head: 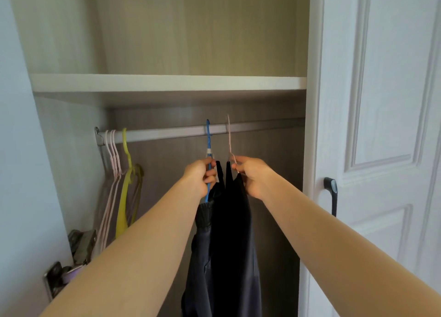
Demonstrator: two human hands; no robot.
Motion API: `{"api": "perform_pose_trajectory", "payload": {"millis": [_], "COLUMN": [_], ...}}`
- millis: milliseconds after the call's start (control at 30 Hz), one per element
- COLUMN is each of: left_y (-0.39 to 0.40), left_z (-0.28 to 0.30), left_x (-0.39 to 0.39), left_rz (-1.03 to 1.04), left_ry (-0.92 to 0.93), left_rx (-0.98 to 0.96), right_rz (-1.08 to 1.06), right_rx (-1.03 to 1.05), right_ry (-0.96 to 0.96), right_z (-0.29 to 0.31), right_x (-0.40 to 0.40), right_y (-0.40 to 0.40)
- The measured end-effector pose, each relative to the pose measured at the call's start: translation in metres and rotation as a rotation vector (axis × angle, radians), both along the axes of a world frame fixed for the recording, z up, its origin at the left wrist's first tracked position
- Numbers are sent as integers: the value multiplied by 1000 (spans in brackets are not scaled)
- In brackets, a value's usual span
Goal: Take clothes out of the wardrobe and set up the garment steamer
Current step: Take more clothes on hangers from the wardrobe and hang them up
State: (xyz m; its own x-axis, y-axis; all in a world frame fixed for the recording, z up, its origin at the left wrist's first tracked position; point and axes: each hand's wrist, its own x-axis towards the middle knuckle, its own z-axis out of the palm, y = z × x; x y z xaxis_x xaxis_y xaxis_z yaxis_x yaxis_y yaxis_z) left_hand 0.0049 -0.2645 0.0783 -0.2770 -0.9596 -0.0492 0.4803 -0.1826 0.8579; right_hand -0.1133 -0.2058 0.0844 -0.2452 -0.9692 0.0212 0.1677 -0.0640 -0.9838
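Wardrobe rail (pixel 167 132) ahead: left hand (pixel 199 173) fingers grip blue hanger (pixel 208 147), right hand (pixel 250 173) fingers pinch pink hanger (pixel 229 140).

Two dark garments hanging from the wardrobe rail (pixel 167 132)

The dark grey garment (pixel 200 257) hangs on a blue hanger (pixel 208 147) hooked over the rail; just right of it, touching, a black garment (pixel 232 221) hangs on a pink hanger (pixel 229 137) — its hook blurred at the rail.

Bare rail (pixel 164 132) between bunched empty hangers (pixel 119 173) and dark garments (pixel 229 233).
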Motion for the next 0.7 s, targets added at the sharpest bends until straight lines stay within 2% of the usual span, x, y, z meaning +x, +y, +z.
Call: {"api": "perform_pose_trajectory", "payload": {"millis": [167, 467, 600, 700], "left_y": [12, 26, 44, 64], "left_z": [20, 40, 28, 16], "left_x": [0, 17, 15, 9], "left_rz": [-43, -47, -50, -64], "left_ry": [138, 106, 86, 104], "left_rx": [14, 11, 35, 46], "right_rz": [4, 43, 32, 27], "right_rx": [-90, -103, -80, -61], "right_ry": [-8, 68, 136, 114], "right_z": [11, -6, -10, -18], "right_x": [-8, -35, -38, -38], "right_y": [24, 80, 95, 110]}}
